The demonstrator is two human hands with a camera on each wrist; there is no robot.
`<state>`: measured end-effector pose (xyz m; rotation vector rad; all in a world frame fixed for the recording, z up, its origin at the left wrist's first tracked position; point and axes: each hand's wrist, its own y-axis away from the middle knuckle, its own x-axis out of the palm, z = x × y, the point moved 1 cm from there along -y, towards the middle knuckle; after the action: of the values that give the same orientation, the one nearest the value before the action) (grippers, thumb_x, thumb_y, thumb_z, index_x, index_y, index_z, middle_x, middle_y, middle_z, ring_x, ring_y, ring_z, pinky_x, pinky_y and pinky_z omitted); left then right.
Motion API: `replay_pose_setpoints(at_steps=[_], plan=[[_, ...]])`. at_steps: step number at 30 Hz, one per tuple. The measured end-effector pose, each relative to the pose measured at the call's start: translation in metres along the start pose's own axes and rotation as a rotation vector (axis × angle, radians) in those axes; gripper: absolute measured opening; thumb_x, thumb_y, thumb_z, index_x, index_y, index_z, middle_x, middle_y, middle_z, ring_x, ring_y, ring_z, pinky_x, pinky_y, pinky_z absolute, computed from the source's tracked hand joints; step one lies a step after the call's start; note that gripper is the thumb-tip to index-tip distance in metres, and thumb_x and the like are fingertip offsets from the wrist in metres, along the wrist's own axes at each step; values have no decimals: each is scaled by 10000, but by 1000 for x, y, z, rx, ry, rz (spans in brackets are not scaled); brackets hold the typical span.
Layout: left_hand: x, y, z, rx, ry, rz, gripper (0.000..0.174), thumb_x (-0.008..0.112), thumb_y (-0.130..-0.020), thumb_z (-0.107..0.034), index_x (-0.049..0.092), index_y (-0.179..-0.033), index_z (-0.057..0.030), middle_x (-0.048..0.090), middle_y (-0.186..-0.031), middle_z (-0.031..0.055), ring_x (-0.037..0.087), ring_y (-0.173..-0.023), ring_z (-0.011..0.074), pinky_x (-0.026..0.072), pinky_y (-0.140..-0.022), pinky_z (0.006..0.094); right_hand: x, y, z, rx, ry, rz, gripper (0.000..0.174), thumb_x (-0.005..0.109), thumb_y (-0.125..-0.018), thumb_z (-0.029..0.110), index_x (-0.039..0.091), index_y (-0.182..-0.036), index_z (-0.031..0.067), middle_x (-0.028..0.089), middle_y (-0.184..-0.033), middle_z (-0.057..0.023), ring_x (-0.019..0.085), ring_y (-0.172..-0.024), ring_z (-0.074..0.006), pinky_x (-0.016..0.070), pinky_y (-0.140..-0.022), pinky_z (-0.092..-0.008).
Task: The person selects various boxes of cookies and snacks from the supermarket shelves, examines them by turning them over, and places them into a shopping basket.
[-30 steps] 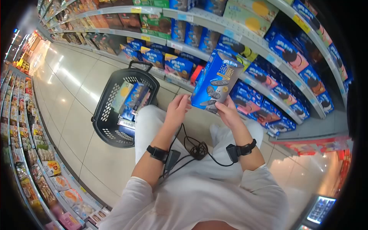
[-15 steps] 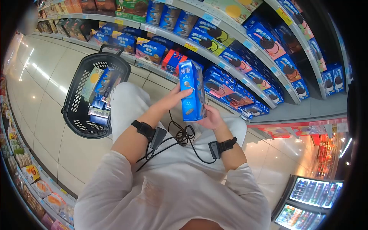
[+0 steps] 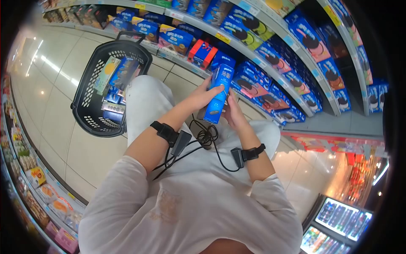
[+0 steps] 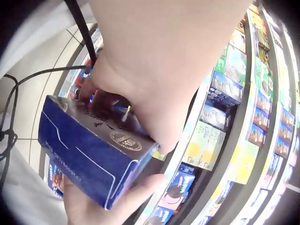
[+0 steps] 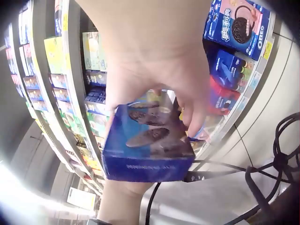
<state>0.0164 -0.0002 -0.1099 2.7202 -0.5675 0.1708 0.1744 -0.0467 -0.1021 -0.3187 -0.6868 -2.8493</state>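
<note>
Head view: the left hand (image 3: 202, 97) and right hand (image 3: 234, 113) pinch a blue box (image 3: 220, 94) between thumbs and fingers, near a black basket (image 3: 80, 101).

We see our left grip (image 4: 140, 89) come down from the top and hold a dark blue box (image 4: 89, 150), its upper face brown with a round pale print near one corner. Our right grip (image 4: 110, 201) supports it from below. Black cable (image 4: 44, 72) loops at the left over pale floor tiles (image 4: 42, 101); shelves (image 4: 236, 159) of packaged goods curve along the right.
</note>
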Motion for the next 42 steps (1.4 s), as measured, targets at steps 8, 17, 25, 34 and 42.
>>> replay_pose_setpoints(at_steps=[8, 17, 25, 34, 42], plan=[[10, -6, 7, 162, -18, 96, 636, 491, -915, -417, 342, -1379, -8, 456, -1316, 204, 447, -1209, 262, 372, -983, 326, -26, -7, -1, 26, -347, -36, 615, 508, -890, 406, 277, -1395, 140, 472, -1293, -102, 511, -1138, -229, 444, -919, -402], [17, -4, 6, 367, -230, 294, 539, 573, -882, -205, 392, -1365, -47, 337, -1406, 197, 427, -1228, 254, 437, -923, 346, -45, 6, 3, 124, -735, -13, 647, 524, -792, 622, 485, -1204, 126, 612, -1084, -96, 621, -952, -206, 492, -841, -378], [31, -14, -9, 287, -229, 346, 547, 574, -889, -179, 370, -1364, -1, 454, -1321, 146, 499, -1127, 197, 451, -885, 296, -46, 5, 5, 170, -743, -140, 695, 508, -717, 718, 480, -1160, 183, 613, -846, -71, 603, -700, -195, 495, -745, -340], [32, -6, 8, 181, -370, 331, 652, 672, -804, -311, 413, -1361, -94, 482, -1305, 173, 508, -1152, 245, 443, -894, 367, -71, 15, -4, 153, -586, -139, 760, 560, -756, 656, 370, -1307, 167, 585, -1070, -165, 631, -896, -260, 506, -819, -385], [72, -3, 5, 71, -514, 508, 864, 713, -759, -240, 205, -1448, -119, 391, -1381, 161, 450, -1219, 298, 422, -923, 420, -91, 43, 3, -334, 11, -427, 1001, 723, -755, 260, 35, -1454, 59, 475, -1218, -187, 543, -1030, -252, 461, -843, -361]])
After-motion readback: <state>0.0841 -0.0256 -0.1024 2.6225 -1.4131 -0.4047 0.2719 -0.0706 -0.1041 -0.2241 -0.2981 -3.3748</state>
